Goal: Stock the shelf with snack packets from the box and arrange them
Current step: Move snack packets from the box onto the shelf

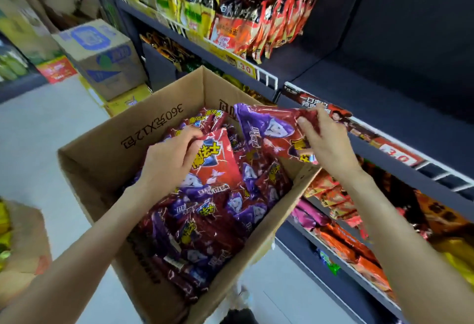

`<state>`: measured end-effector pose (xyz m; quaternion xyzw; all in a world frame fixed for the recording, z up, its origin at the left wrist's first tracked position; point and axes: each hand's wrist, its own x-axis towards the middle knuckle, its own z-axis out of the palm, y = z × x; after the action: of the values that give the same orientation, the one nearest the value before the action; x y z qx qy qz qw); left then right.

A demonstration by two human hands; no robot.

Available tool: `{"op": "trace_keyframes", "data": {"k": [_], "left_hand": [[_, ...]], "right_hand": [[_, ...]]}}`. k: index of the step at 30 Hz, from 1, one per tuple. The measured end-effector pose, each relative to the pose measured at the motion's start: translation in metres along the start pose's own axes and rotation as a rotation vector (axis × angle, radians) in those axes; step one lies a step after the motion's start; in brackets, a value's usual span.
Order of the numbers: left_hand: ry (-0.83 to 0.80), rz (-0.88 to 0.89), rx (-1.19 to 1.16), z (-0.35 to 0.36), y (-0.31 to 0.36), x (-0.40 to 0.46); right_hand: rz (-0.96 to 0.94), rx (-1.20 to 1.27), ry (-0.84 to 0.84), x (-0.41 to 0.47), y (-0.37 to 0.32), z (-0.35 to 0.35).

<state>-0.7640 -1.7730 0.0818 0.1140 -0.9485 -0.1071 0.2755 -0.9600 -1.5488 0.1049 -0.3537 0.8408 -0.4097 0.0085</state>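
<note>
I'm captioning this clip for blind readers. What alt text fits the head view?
Two bare hands lift red-and-purple snack packets from an open cardboard box full of them: the left hand grips one packet, the right hand another. To the right stand dark shelves, partly stocked with other snacks.

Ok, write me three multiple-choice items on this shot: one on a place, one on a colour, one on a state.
1. Where is the packet in the right hand?
A. Lifted above the box's far corner
B. Flat on the floor
C. On the top shelf

2. What colours are the packets in the cardboard box?
A. Green and white
B. Red and purple
C. Plain black

3. What is the left hand doing?
A. Hanging empty
B. Folding a flap
C. Gripping a packet's edge

Answers:
1 A, the raised packet hangs over that corner.
2 B, the packets show red and purple.
3 C, fingers pinch the upper packet.
</note>
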Motion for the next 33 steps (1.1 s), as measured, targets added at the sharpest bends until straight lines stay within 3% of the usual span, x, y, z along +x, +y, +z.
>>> {"op": "trace_keyframes", "data": {"k": [4,8,11,14,18,21,25,33], "left_hand": [[0.091,0.005,-0.043,-0.016,0.061,0.044],[-0.034,-0.038,-0.307,-0.013,0.129,0.081],[-0.128,0.031,-0.469,-0.003,0.186,0.101],[-0.193,0.111,-0.554,0.011,0.242,0.112],[-0.175,0.204,-0.599,0.04,0.301,0.119],[-0.054,0.324,-0.506,0.061,0.337,0.128],[0.035,0.469,-0.37,0.071,0.382,0.14],[0.111,0.579,-0.324,0.074,0.435,0.16]], "right_hand": [[0.157,0.169,0.293,-0.027,0.009,-0.062],[0.28,0.358,0.412,-0.062,0.024,-0.122],[0.292,0.394,0.494,-0.095,0.035,-0.177],[0.231,0.245,0.627,-0.131,0.039,-0.225],[0.117,-0.221,0.768,-0.172,0.05,-0.267],[0.087,-0.561,0.764,-0.191,0.078,-0.276],[0.087,-0.816,0.663,-0.202,0.107,-0.261],[0.068,-0.821,0.496,-0.221,0.112,-0.253]]}}
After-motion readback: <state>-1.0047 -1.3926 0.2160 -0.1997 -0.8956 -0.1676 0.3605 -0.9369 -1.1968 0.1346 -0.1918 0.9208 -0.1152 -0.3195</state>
